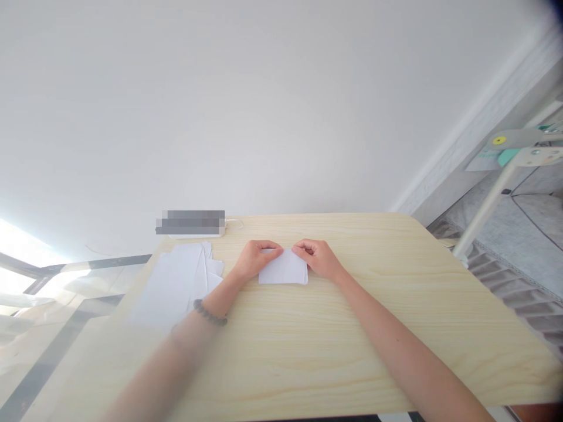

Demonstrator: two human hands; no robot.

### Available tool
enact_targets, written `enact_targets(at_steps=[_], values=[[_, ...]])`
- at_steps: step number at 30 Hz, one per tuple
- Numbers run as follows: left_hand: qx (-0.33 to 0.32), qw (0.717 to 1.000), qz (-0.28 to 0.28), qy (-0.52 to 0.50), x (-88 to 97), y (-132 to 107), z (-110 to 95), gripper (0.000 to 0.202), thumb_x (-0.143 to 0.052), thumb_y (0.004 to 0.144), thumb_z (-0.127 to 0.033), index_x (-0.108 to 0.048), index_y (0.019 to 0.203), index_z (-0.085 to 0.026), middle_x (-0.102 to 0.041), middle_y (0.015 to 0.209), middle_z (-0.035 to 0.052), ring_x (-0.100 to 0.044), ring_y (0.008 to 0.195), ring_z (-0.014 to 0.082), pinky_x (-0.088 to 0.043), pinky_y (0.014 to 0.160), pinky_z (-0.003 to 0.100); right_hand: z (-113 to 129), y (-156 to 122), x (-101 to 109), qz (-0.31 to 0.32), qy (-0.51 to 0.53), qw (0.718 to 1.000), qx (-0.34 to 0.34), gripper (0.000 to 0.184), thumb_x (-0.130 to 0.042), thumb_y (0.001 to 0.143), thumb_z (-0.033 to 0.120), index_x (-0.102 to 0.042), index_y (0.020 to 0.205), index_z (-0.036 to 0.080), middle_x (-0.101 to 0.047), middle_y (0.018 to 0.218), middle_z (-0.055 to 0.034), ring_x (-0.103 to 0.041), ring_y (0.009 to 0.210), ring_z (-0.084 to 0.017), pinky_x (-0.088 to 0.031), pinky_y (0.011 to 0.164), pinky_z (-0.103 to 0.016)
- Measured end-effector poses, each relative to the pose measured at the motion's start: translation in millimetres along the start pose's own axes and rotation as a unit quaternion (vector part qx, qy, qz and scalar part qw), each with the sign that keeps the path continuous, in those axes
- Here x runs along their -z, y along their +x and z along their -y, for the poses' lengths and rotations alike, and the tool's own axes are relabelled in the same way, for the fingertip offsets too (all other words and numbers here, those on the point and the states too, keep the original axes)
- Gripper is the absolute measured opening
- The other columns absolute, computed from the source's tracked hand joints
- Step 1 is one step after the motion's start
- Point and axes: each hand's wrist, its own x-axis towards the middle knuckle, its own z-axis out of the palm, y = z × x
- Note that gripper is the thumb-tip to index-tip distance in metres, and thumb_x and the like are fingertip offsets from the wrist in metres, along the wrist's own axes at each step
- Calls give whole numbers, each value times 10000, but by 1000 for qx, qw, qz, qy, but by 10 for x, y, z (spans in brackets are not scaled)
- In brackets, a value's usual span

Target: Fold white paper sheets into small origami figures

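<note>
Near the frame's centre, the fingers (273, 254) of your left hand (254, 258) and right hand (322, 258) pinched the far edge of a white paper (282, 271) on the tabletop (396, 281) — apparently folded into layers already — while the loose sheets (176, 281) left of centre lay unheld, mostly flat.

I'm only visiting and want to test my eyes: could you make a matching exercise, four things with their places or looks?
Things:
1. small paper
2. loose sheets
3. bracelet
4. table

Places or looks:
A. dark and beaded
B. overlapping, left of both hands
C. pale, with wood grain
D. held by the left hand and right hand

Pairs: 1-D, 2-B, 3-A, 4-C
</note>
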Motion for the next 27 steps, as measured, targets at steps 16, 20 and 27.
enact_targets(at_steps=[16, 20, 27], values=[[3, 988, 90, -128, 4, 32, 72, 285, -481, 745, -271, -652, 919, -124, -681, 836, 42, -628, 734, 159, -507, 716, 279, -145, 35, 276, -32, -61, 997, 24, 312, -442, 786, 424, -616, 764, 167, -620, 761, -28, -517, 650, -123, -375, 563, -229], [2, 988, 83, -133, -3, 29, 65, 272, -469, 749, -260, -647, 895, -115, -675, 847, 54, -620, 755, 161, -506, 717, 280, -155, 36, 265, -37, -71, 996, 25, 308, -433, 792, 420, -612, 771, 170, -617, 744, -23, -511, 627, -118, -371, 549, -225], [-15, 999, 40, -20, -7, 5, 48, 311, -500, 750, -413, -634, 815, -140, -652, 727, 28, -572, 636, 133, -427, 561, 214, -103, 22, 134, -56, -130, 990, 25, 250, -470, 769, 374, -627, 750, 181, -626, 692, -7, -457, 523, -91, -348, 502, -219]])
